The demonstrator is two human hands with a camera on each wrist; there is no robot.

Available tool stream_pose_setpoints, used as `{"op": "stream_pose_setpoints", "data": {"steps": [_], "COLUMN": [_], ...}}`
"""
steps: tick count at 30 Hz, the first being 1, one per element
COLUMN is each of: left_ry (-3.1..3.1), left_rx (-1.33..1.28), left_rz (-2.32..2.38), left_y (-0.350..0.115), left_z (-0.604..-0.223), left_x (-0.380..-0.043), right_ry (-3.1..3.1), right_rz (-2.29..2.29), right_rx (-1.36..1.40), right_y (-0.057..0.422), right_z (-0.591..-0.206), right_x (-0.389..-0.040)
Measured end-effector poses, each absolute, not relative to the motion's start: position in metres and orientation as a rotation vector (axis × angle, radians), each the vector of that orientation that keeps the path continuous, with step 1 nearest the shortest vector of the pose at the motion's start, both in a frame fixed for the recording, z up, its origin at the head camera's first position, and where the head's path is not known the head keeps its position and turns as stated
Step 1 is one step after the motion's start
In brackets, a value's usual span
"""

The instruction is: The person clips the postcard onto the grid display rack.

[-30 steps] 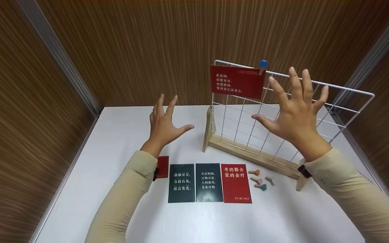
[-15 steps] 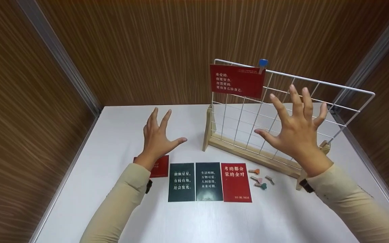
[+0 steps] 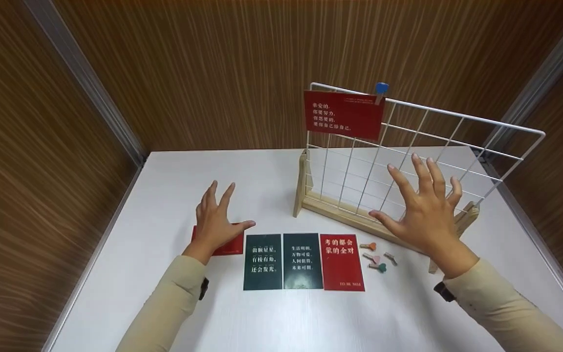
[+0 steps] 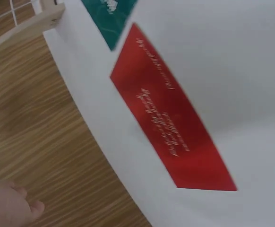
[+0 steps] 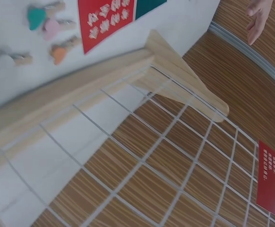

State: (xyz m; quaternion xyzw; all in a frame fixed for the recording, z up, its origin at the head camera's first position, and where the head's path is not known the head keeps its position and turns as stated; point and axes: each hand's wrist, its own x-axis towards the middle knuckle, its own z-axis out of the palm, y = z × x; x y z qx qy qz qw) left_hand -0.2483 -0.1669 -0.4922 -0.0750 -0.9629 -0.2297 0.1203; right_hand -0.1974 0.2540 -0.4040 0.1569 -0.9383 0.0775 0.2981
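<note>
Fingers [image 3: 400, 183] spread wide on the left hand [image 3: 214, 225] and right hand [image 3: 428, 220], nothing in either: one card up, probably four to go.

So the red hung card [image 3: 342, 115] is done, I'd say: it's at the far left top of the wire grid [image 3: 462, 117], blue peg [image 3: 381, 88] on its upper right corner. Everything else looks untouched. In a row on the table [image 3: 271, 320], left to right: left red card [image 3: 232, 244] (partly behind the left hand), two green cards [image 3: 263, 281], right red card [image 3: 342, 271]. Just right of those sit an orange peg [image 3: 369, 246], pink peg [image 3: 373, 258], green peg [image 3: 379, 267] and grey peg [image 3: 390, 258], so one each, if that's the plan. Right hand's in front of the grid; can't tell if it's clear of the wire.
</note>
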Motion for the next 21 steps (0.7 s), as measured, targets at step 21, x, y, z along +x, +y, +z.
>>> {"op": "stream_pose_setpoints", "data": {"steps": [21], "left_ry": [-2.937], "left_rx": [-0.025], "left_rz": [-0.889], "left_y": [-0.224], "left_z": [-0.538], "left_x": [-0.240], "right_ry": [-2.630], "right_rz": [0.296], "right_rx": [0.415], "right_y": [0.264], "right_z": [-0.466], "right_x": [-0.186]}}
